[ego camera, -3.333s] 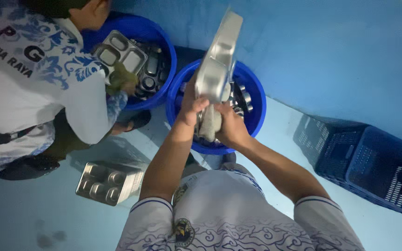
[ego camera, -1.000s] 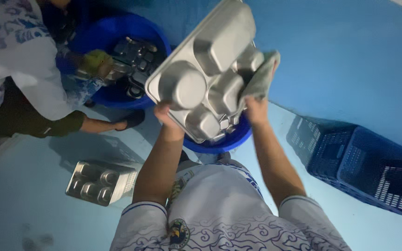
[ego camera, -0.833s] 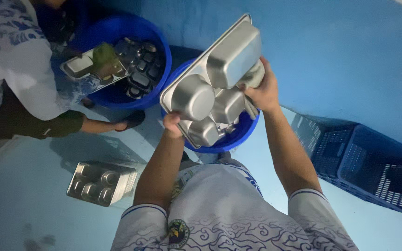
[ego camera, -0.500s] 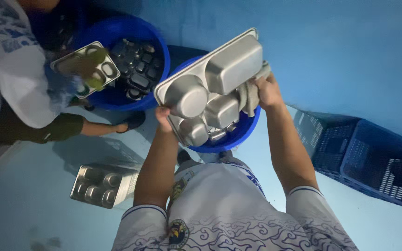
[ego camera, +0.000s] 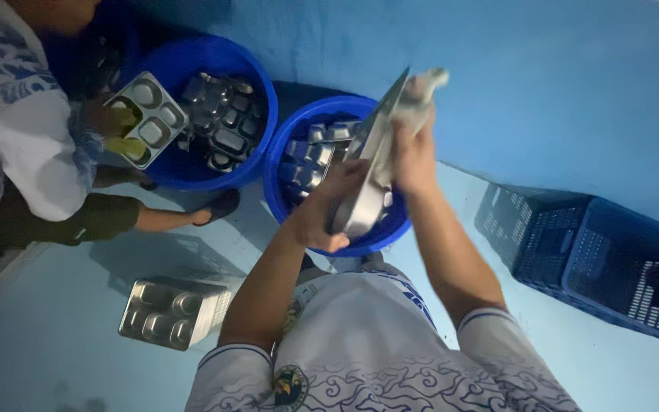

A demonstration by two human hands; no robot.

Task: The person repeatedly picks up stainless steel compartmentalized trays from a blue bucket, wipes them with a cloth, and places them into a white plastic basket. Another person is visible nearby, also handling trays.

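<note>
The tray (ego camera: 368, 179), a metal one with compartments, is held edge-on above the right tub (ego camera: 291, 194), its long axis running from near-left up to far-right. The left hand (ego camera: 328, 210) grips its near, lower end, fingers curled round the rim. The right hand (ego camera: 413, 156) is at the far, upper half, fingers closed on a pale cloth (ego camera: 421, 91) pressed to the tray's right face. So the tray lies between the two hands, the left one nearer to the person, the right one higher and farther. The right tub, blue and round, holds more metal trays, stacked loosely and partly hidden by the held one. The left tub (ego camera: 257, 91), also blue, is full of trays lying at mixed angles. Over its left rim a co-worker's hand (ego camera: 104, 118) holds another tray (ego camera: 146, 118) face up, with something yellow-green on it. A short stack of trays (ego camera: 173, 309) sits on the floor, near left. Dark blue crates (ego camera: 596, 259) stand on the right by the wall; what they hold I cannot tell.
</note>
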